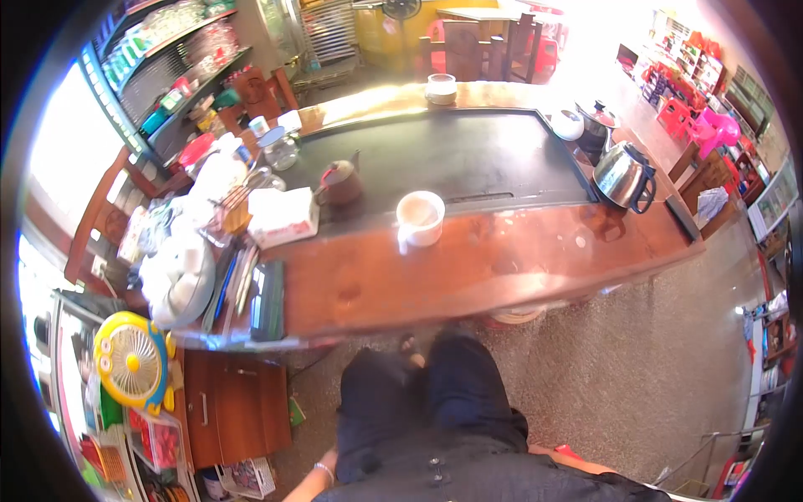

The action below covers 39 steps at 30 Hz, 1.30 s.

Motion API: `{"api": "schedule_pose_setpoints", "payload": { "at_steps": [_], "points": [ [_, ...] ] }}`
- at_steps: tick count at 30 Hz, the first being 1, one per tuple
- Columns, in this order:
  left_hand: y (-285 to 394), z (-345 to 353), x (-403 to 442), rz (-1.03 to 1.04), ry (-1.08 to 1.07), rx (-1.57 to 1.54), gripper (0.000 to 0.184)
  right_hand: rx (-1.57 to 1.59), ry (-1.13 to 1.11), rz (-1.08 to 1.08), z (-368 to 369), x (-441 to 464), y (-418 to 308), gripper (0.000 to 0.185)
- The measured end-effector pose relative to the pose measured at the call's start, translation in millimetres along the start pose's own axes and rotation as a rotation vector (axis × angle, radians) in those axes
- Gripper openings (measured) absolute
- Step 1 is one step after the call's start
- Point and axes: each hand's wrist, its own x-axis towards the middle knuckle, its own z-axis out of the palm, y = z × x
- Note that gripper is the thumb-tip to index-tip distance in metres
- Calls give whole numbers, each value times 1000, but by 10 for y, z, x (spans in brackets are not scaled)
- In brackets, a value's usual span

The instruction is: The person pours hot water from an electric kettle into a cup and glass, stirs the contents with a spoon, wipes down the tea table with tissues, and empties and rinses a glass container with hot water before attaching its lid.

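Note:
My left hand [329,459] hangs low beside my left thigh, a bracelet on its wrist. Its fingers are hidden by the dark trousers. On the other side, my right hand [539,451] is at my right hip, mostly covered, next to a small red edge [569,452] that I cannot make out. Neither hand touches the wooden table [376,289] in front of my knees. A white mug [421,219] with a pale brown drink stands near its front edge. Behind and left of it are a brown teapot [341,182] and a tissue box [283,219].
A steel kettle [621,176] and a lidded pot [595,124] stand at the right end. Another cup [441,89] is at the far edge. Bags, pens and a dark case [268,299] crowd the left end. A yellow fan [131,362] is beside a wooden cabinet [234,410].

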Motion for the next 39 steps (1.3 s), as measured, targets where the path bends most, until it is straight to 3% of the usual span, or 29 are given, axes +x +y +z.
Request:
{"api": "schedule_pose_setpoints", "payload": {
  "at_steps": [4, 11, 19, 26, 33, 35, 38, 39],
  "points": [
    [570, 278, 79, -171, 103, -104, 41, 25, -100, 43, -661, -57, -314, 35],
    [1833, 801, 586, -317, 276, -288, 45, 45, -62, 139, -1545, 526, -1086, 33],
    [2438, 1019, 740, -364, 314, -355, 50, -13, -52, 101, -2025, 709, -1437, 32],
    [2498, 1020, 728, -284, 339, -398, 54, -72, -4, -1, -1955, 750, -1411, 31],
    [1924, 970, 384, -214, 440, -466, 58, -201, 5, -143, -1840, 954, -1212, 31],
    [1732, 846, 414, -114, 457, -315, 60, -256, 1, -196, -1826, 979, -1155, 31],
    [1402, 622, 555, 190, 578, 356, 68, -340, -16, -254, -1840, 952, -1021, 31],
    [1573, 639, 310, 233, 577, 472, 65, -371, -27, -270, -1886, 920, -980, 31]
  ]
}}
